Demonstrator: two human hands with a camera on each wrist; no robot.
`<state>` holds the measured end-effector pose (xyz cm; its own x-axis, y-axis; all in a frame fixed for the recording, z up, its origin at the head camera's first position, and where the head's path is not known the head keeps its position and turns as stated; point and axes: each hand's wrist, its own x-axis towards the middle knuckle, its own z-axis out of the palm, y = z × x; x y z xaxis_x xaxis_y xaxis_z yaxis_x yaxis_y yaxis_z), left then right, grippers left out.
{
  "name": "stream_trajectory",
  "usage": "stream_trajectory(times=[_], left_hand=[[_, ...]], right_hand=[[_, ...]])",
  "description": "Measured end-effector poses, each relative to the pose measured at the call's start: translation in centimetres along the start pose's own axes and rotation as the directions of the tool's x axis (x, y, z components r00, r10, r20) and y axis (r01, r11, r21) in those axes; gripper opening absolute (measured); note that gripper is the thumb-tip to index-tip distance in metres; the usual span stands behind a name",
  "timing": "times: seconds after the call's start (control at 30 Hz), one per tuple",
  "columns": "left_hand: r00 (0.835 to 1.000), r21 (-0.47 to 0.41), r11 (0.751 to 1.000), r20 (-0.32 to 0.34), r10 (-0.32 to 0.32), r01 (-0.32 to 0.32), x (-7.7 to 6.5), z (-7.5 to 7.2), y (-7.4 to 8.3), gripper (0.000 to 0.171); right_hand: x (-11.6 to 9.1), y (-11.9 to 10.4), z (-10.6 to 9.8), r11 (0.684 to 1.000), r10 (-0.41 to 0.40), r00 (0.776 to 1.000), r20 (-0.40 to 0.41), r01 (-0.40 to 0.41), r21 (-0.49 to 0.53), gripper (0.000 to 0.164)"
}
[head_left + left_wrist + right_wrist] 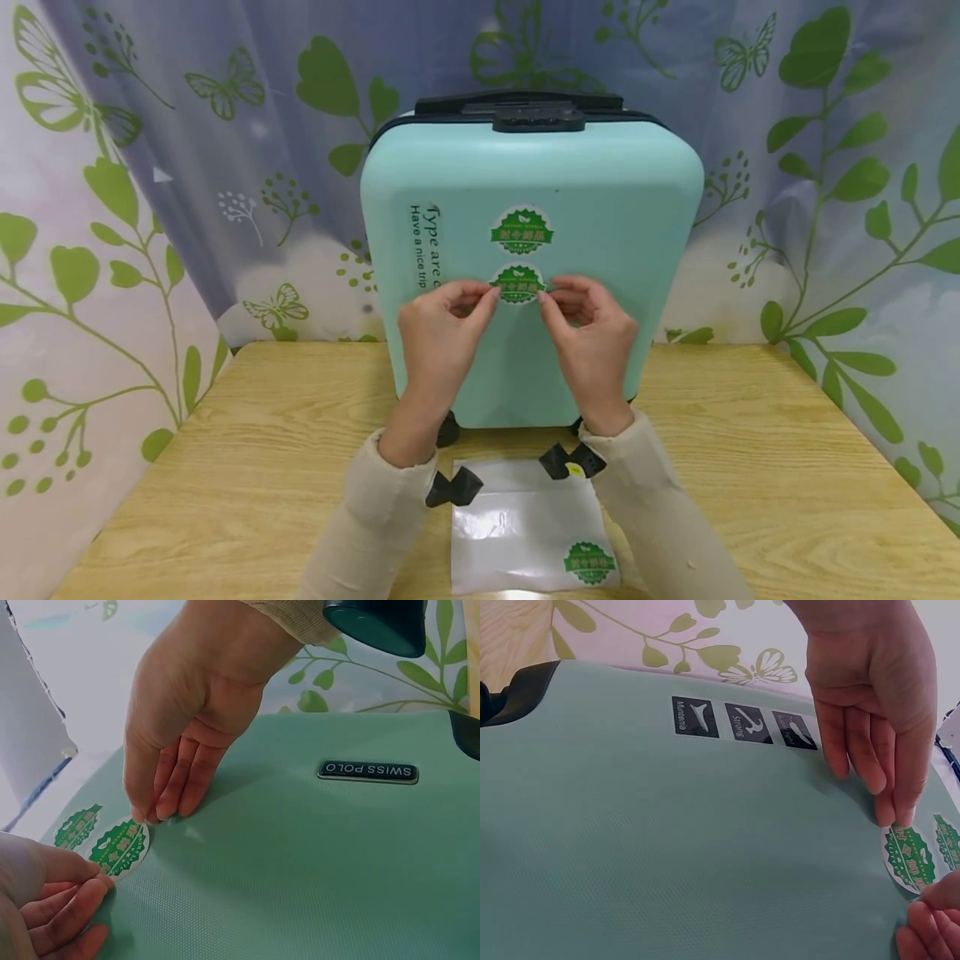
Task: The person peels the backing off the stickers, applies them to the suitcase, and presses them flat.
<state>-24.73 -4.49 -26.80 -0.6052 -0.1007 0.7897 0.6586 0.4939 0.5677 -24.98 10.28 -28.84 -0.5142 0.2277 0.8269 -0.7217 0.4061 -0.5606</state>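
A mint-green suitcase [517, 367] stands upright, its broad face towards me. On that face a green round sticker with a white edge [517, 284] sits just below a second, similar sticker [522, 231]. My left hand [444, 333] pinches the lower sticker's left edge between thumb and forefinger. From the other side, my right hand [592, 333] pinches its right edge, the other fingers curled loosely. In the left wrist view the sticker [118, 849] lies close against the suitcase; whether all of it touches cannot be told. The right wrist view shows my right fingertips [895, 814] at its rim.
A glossy white backing sheet [517, 533] lies on the wooden table [300, 442] before the suitcase, one green sticker [589, 563] at its near right corner. Behind hangs a leaf-patterned curtain [285, 200]. The suitcase bears a black lock [538, 119] on top and printed lettering.
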Motion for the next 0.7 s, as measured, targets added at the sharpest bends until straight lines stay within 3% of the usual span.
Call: stream_trajectory(times=[0.7], left_hand=[[0.998,-0.072,0.997,0.044,0.036,-0.033,1.0,0.6,1.4,0.016]], right_hand=[[-0.3,0.2,-0.2,1.0,-0.028,0.999,0.017,0.028,0.012,0.011]])
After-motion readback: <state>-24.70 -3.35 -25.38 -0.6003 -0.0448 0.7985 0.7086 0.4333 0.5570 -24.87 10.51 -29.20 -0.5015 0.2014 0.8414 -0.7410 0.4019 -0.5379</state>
